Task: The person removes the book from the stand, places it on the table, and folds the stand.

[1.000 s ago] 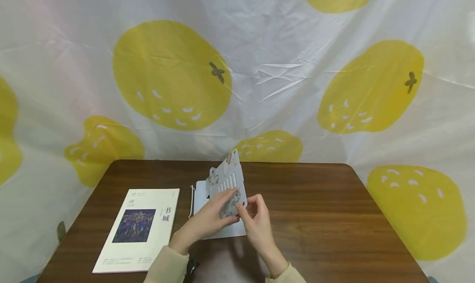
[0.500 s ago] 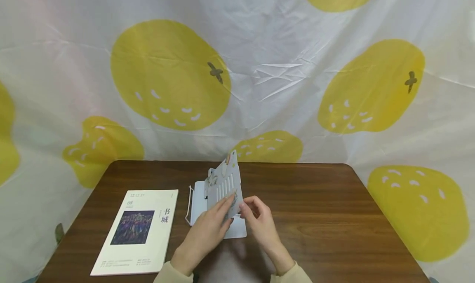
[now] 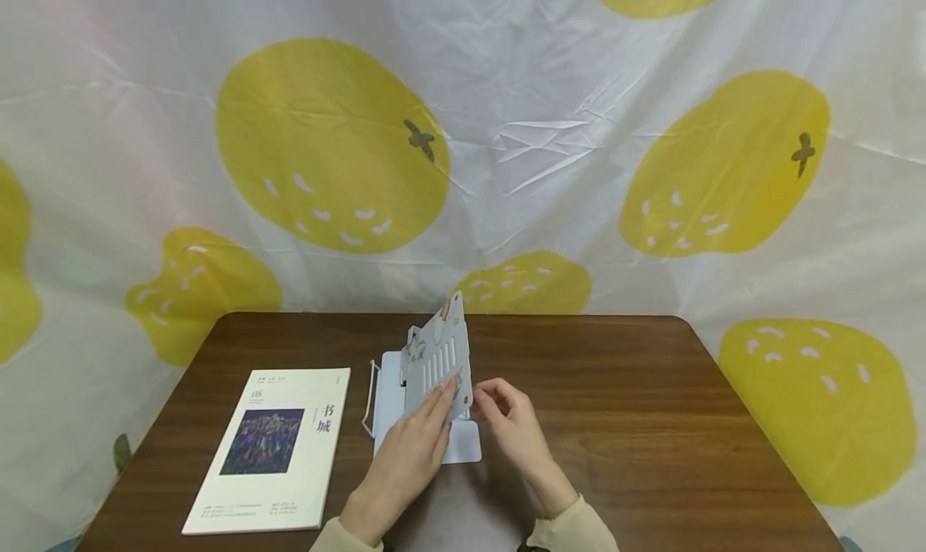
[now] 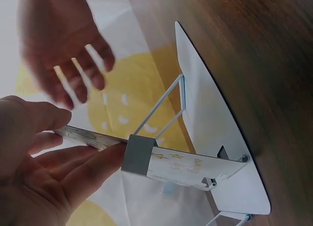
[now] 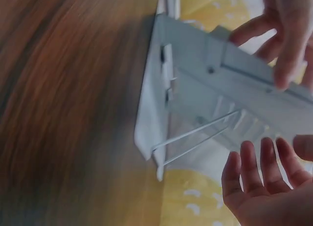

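A pale book stand has its printed, slotted panel (image 3: pixel 437 363) tilted up from a flat base plate (image 3: pixel 463 445). My left hand (image 3: pixel 407 460) grips the panel's near edge. In the left wrist view, that hand's thumb lies on one side and its fingers on the other, close to a grey clip (image 4: pixel 139 156). My right hand (image 3: pixel 519 431) is behind the panel near its lower corner, fingers loosely bent. The left wrist view shows it apart from the panel. Thin wire struts (image 5: pixel 195 134) run between the panel's back and the base.
A white magazine (image 3: pixel 271 508) with a dark picture lies flat to the left on the brown wooden table (image 3: pixel 637 423). A wire holder (image 3: pixel 370 399) sticks out at the base's left side. Behind the table hangs a lemon-print cloth (image 3: pixel 535 190).
My right hand has drawn slightly back from the panel's corner, where its thumb touched earlier. My left hand has slid down a little along the panel, which has tilted slightly.
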Available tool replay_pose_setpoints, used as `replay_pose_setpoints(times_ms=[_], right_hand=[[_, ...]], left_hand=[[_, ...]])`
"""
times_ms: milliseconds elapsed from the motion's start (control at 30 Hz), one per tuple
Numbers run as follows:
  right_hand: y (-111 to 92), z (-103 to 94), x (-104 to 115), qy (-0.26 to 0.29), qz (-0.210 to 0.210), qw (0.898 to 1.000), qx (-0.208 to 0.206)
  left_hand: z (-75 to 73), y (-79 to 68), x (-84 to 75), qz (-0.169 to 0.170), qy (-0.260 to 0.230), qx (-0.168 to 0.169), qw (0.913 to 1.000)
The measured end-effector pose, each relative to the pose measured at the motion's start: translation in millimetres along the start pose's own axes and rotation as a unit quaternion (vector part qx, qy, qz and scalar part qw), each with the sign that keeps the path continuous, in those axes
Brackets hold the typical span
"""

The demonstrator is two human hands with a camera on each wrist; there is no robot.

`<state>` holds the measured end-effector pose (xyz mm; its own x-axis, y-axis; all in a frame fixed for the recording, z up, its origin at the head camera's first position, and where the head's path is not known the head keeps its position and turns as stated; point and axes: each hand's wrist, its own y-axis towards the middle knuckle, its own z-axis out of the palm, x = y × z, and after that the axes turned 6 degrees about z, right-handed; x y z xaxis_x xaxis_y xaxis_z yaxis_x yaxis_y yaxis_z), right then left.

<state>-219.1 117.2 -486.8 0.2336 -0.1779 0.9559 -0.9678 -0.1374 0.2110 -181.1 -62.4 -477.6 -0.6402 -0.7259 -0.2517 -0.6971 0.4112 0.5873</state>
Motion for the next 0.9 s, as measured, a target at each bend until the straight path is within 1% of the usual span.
replay_pose_setpoints(times_ms=[100, 200, 300, 367, 467, 533, 633, 767, 900], right_hand=[[7.2, -3.1, -9.1, -0.076, -0.004, 0.997, 0.013], [14.7, -6.1, -19.2, -0.159, -0.022, 0.986, 0.042], [22.5, -7.9, -28.5, -0.234, -0.046, 0.968, 0.083], [27.6, -8.0, -33.7, -0.278, -0.062, 0.952, 0.111], [35.1, -7.8, -39.1, -0.330, -0.080, 0.929, 0.146], [39.9, -7.6, -41.4, -0.350, -0.090, 0.918, 0.164], [46.6, -7.3, -43.5, -0.370, -0.100, 0.907, 0.177], [52.5, -7.0, -44.9, -0.374, -0.093, 0.903, 0.187], [53.8, -6.5, -46.9, -0.373, -0.094, 0.902, 0.195]], left_hand=[[0.3, -1.3, 0.8, 0.000, -0.002, -0.001, 1.0000], [-0.4, -1.9, 0.6, 0.001, -0.005, -0.002, 1.0000], [-1.2, -1.8, 0.3, 0.003, -0.007, 0.001, 1.0000], [-1.9, -1.3, 0.2, 0.004, -0.008, 0.005, 1.0000], [-2.2, -0.8, 0.5, 0.002, -0.010, 0.010, 0.9999], [-2.2, -0.7, 0.6, 0.001, -0.012, 0.012, 0.9999], [-2.2, -0.8, 0.7, -0.001, -0.013, 0.014, 0.9998], [-2.9, -1.3, 0.8, -0.011, -0.019, 0.015, 0.9997], [-3.6, -4.2, 1.7, -0.024, -0.027, 0.012, 0.9993]])
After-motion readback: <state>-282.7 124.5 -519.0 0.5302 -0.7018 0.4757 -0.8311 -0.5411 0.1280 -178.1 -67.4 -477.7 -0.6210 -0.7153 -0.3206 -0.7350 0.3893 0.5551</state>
